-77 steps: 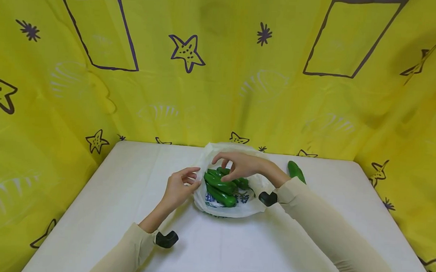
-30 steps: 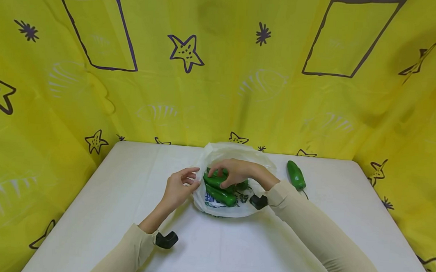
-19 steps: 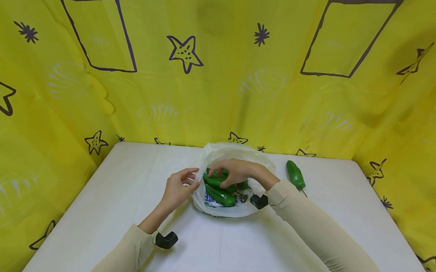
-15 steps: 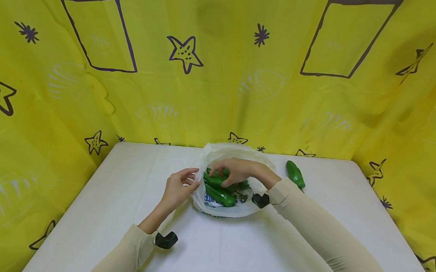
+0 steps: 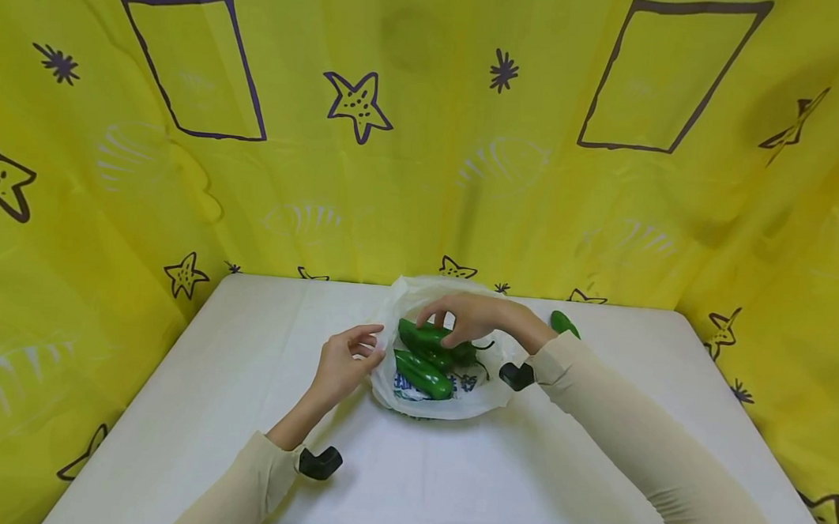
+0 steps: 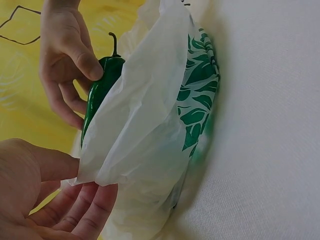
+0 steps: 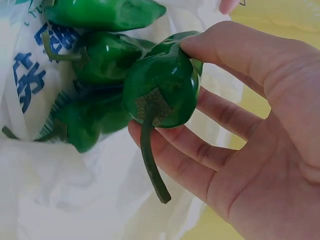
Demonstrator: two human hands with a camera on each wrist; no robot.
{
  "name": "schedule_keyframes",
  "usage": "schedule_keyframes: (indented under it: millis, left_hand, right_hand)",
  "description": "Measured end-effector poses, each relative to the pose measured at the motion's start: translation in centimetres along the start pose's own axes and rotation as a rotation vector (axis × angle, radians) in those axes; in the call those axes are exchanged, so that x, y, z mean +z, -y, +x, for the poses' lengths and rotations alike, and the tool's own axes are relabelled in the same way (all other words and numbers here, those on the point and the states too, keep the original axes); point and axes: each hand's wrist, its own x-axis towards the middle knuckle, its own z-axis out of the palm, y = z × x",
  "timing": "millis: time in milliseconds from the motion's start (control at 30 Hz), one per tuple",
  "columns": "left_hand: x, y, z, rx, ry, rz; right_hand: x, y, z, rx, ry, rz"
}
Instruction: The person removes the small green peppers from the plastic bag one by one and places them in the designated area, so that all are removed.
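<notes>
A whitish plastic bag (image 5: 447,409) lies open-mouthed at the table's far middle, with green leaf print (image 6: 197,102) along its outside. My left hand (image 5: 343,362) pinches the left side of its rim between thumb and fingers. Over the bag's mouth, my right hand (image 5: 475,315) grips a long green pepper (image 7: 160,82), thumb on one side and fingers on the other; its curved stem points toward the right wrist camera. More green peppers lie inside the bag, among them a front one (image 5: 424,375) and a middle one (image 7: 107,57). Their far ends are partly hidden.
Another green pepper (image 5: 562,324) lies on the white table (image 5: 422,484) to the bag's right, partly covered by the right sleeve (image 5: 618,415). A yellow patterned curtain (image 5: 424,183) stands behind and along both sides.
The right hand came down into the bag and took hold of a pepper. Since half a second ago it has risen slightly rightward with it. The left hand has stayed put.
</notes>
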Motion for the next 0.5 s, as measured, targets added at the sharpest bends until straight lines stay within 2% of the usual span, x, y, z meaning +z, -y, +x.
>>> schedule_keyframes:
  millis: [167,500]
  left_hand:
    - [0.0,-0.1,0.0,0.008,-0.004,0.004]
    - [0.0,0.1,0.0,0.040,-0.004,0.001]
  right_hand:
    - [-0.6,-0.1,-0.6,0.042,-0.014,0.021]
    - [-1.7,-0.4,-2.0,0.017,-0.080,0.115]
